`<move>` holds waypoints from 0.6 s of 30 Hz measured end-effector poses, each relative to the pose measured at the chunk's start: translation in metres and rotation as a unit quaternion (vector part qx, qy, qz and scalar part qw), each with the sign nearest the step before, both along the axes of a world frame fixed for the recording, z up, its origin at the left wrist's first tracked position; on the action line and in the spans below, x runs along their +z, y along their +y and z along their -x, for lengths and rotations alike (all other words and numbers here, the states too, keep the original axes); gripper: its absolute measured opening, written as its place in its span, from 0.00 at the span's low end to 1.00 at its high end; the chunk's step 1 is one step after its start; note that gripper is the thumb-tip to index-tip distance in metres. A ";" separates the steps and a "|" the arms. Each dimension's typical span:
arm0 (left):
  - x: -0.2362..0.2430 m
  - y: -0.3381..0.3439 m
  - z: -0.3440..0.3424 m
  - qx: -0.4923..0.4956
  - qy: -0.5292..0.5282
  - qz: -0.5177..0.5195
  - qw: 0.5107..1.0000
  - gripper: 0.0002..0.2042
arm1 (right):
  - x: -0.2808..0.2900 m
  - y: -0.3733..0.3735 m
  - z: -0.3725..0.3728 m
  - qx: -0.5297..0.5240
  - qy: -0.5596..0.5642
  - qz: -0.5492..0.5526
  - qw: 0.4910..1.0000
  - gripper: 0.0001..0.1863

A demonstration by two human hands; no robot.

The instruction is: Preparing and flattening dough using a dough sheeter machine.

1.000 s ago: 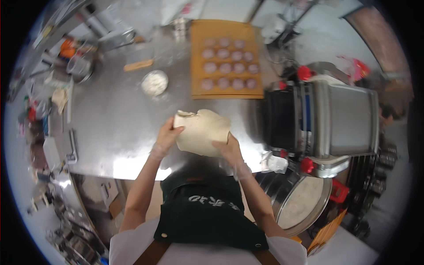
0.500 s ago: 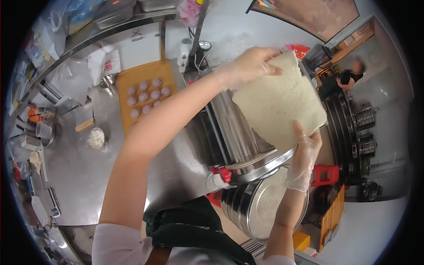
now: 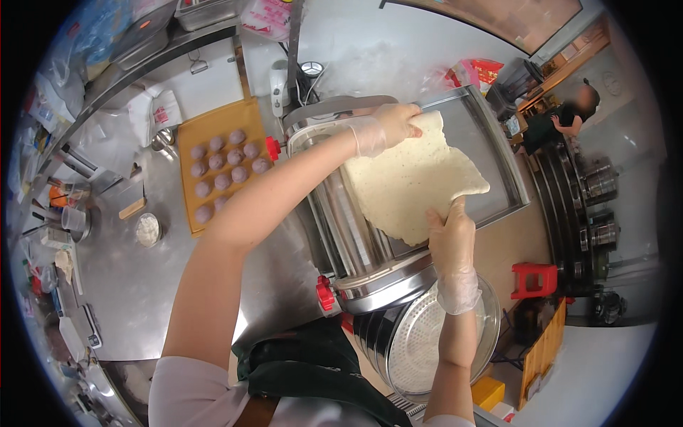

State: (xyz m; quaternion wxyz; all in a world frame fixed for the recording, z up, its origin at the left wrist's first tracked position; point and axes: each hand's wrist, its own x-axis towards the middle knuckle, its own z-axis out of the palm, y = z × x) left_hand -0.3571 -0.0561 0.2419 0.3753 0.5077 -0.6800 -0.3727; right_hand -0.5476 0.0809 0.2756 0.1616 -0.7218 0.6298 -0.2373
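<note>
Pale dough sheet (image 3: 409,178) between both hands (image 3: 427,178)

Both gloved hands, left hand (image 3: 395,122) and right hand (image 3: 451,235), grip a dough sheet (image 3: 410,181) over the steel roller machine (image 3: 356,235).

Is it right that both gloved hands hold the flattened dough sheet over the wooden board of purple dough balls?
Not quite. In the head view the left hand and right hand hold the dough sheet over the steel dough-rolling machine; the wooden board of purple dough balls lies apart, to its left.
</note>
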 end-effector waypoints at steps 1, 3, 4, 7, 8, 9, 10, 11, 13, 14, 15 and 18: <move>-0.001 0.002 -0.002 0.007 -0.018 0.022 1.000 0.22 | 0.002 0.001 0.001 0.002 -0.001 -0.001 1.000 0.27; -0.006 0.014 -0.007 0.041 -0.068 0.094 0.992 0.21 | 0.011 0.005 0.011 0.009 0.254 0.134 0.958 0.28; -0.007 0.026 -0.013 0.076 -0.121 0.166 0.976 0.20 | 0.012 0.008 0.017 0.016 0.235 0.264 0.935 0.26; 0.005 0.083 -0.030 0.121 -0.048 0.327 0.936 0.19 | 0.011 0.025 0.039 -0.043 0.210 0.301 0.929 0.22; 0.003 0.101 -0.039 0.140 -0.028 0.322 0.936 0.18 | 0.009 0.036 0.042 -0.061 0.164 0.315 0.933 0.19; -0.002 0.119 -0.050 0.162 -0.010 0.315 0.935 0.18 | 0.005 0.046 0.043 -0.078 0.116 0.328 0.934 0.17; -0.012 0.140 -0.059 0.217 0.056 0.288 0.931 0.17 | 0.000 0.057 0.043 -0.078 0.115 0.327 0.935 0.17; -0.025 0.158 -0.065 0.269 0.125 0.261 0.919 0.15 | -0.005 0.070 0.043 -0.072 0.089 0.335 0.935 0.16; -0.078 0.173 -0.070 0.437 0.300 0.287 0.798 0.11 | -0.021 0.090 0.039 -0.063 0.015 0.315 0.947 0.15; -0.112 0.181 -0.075 0.455 0.348 0.243 0.783 0.10 | -0.028 0.098 0.036 -0.064 0.015 0.314 0.947 0.15; -0.144 0.189 -0.078 0.472 0.394 0.199 0.763 0.10 | -0.033 0.107 0.031 -0.077 -0.035 0.289 0.954 0.14; -0.210 0.187 -0.051 0.388 0.511 -0.046 0.765 0.08 | -0.045 0.124 0.011 -0.093 -0.140 0.263 0.950 0.13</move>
